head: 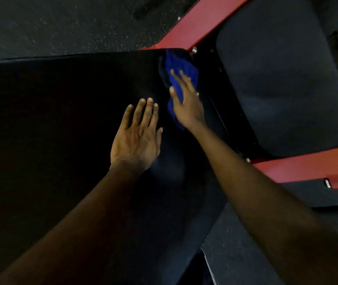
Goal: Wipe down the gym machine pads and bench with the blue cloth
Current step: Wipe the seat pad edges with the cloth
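black bench pad (61, 110): blue cloth (179, 62) is lying at its far right corner; right hand (186, 103) is pressing it with straight, spread fingers; left hand (137, 136) is resting flat mid-pad, fingers straight and gripping nothing.

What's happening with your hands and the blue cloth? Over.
Right hand flat on blue cloth, pressing it onto black pad, far corner. Left hand open, resting on pad beside it. Nothing seen in the way.
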The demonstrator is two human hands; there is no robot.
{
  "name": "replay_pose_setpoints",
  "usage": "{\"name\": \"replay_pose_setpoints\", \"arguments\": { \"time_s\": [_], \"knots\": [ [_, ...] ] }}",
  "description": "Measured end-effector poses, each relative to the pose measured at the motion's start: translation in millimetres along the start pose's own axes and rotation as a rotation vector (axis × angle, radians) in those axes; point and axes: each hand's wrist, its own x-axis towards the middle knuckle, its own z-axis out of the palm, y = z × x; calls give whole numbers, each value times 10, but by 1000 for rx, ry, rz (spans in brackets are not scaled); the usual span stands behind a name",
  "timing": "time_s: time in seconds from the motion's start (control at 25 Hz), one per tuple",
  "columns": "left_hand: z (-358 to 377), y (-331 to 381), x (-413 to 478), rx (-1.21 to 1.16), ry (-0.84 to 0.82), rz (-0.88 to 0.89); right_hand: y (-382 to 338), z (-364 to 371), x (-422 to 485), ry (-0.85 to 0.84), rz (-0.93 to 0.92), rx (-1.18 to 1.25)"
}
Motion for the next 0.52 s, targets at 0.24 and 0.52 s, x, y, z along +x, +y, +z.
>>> {"name": "replay_pose_setpoints", "arguments": {
  "time_s": [0.24,0.52],
  "knots": [
    [-40,9,-12,22,-38,8,-261,165,-82,1,9,50],
    [-17,8,-8,-18,3,-23,-104,83,668,-16,-68,17]
  ]
}}
